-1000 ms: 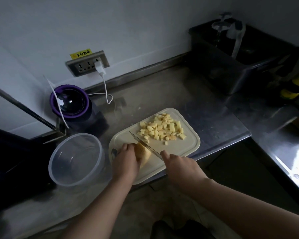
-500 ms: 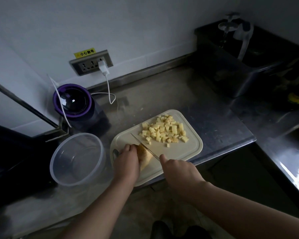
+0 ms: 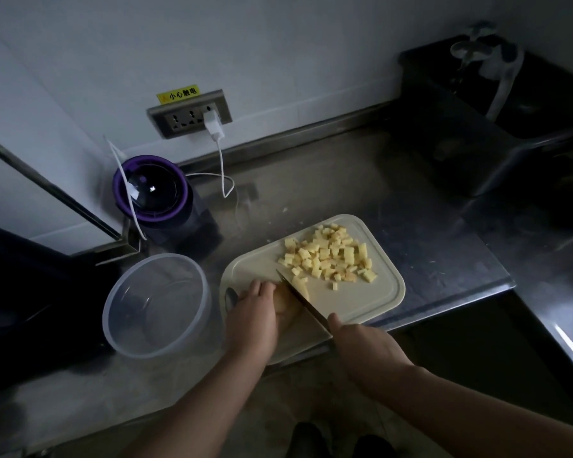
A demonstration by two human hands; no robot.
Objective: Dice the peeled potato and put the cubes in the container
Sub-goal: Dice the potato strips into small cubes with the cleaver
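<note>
The knife (image 3: 303, 300) has shifted left, biting into the potato (image 3: 283, 307), a slice parting on its right! Left hand (image 3: 252, 320) clamps the potato on the board (image 3: 377, 302), right hand (image 3: 364, 345) grips the knife; cubes (image 3: 331, 256) wait, none yet in the container (image 3: 166, 256). Danger: fingertips (image 3: 264, 286) sit just beside the blade (that stub could roll).

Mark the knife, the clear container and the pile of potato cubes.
knife (image 3: 306, 307), head view, middle of the blade.
clear container (image 3: 156, 309), head view, bare inside floor.
potato cubes (image 3: 331, 256), head view, centre of the pile.
</note>
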